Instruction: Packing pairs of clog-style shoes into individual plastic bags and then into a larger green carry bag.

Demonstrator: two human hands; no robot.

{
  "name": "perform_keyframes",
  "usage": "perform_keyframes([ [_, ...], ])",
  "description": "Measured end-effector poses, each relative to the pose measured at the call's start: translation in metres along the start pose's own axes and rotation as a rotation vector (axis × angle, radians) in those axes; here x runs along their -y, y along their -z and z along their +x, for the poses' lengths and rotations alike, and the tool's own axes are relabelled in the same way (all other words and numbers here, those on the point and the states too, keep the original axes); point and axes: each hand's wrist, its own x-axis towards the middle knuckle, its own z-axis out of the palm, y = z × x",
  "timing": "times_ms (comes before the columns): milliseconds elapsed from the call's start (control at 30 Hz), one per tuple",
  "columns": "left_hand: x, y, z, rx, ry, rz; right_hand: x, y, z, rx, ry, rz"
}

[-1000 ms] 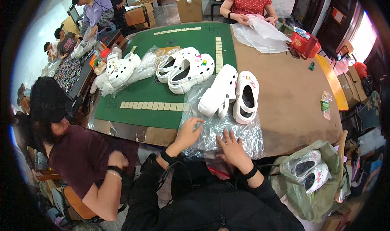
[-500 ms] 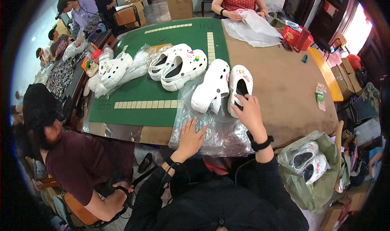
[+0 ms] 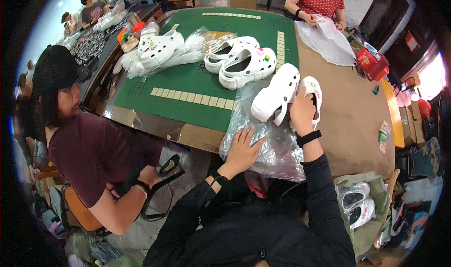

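My right hand (image 3: 303, 111) lies over the white clog (image 3: 316, 98) on the right, fingers bent at its foot opening and thumb on the side toward its mate. That mate, another white clog (image 3: 277, 93), lies tilted next to it. Both are on a clear plastic bag (image 3: 265, 152) at the table's near edge. My left hand (image 3: 243, 152) is spread open over the bag, holding nothing. Farther left sit a pair of white clogs with coloured charms (image 3: 249, 69) and another white clog (image 3: 160, 48) on crumpled plastic wrap.
A green mat (image 3: 188, 114) with rows of pale tiles covers the table's left part. A person in maroon (image 3: 108, 159) sits at left; another in red (image 3: 314, 6) handles white plastic across the table. At lower right, an olive sack (image 3: 373, 187) contains bagged clogs.
The view has swung left, so everything sits farther right. My right hand has reached deeper over the right clog. My left hand remains spread above the bag.
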Motion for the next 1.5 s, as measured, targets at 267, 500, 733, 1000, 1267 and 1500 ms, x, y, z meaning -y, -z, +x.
perform_keyframes([
  [267, -0.001, 0.001, 0.001, -0.031, 0.008, 0.002, -0.013, 0.011, 0.015, 0.024, -0.037, 0.139],
  [500, 0.003, -0.001, -0.001, -0.047, 0.010, -0.011, -0.040, 0.019, 0.023, 0.065, -0.106, 0.165],
  [733, 0.003, 0.001, -0.001, -0.018, 0.019, -0.035, -0.029, 0.024, 0.022, 0.031, -0.138, 0.140],
  [1000, -0.002, -0.004, -0.003, -0.029, 0.003, 0.008, -0.008, 0.025, 0.006, 0.099, -0.127, 0.162],
  [1267, -0.001, -0.003, -0.001, -0.031, -0.008, 0.032, -0.020, 0.012, 0.013, 0.172, -0.121, 0.385],
  [1500, -0.004, -0.003, 0.000, 0.047, 0.014, 0.054, -0.046, -0.008, 0.013, -0.098, -0.072, 0.574],
])
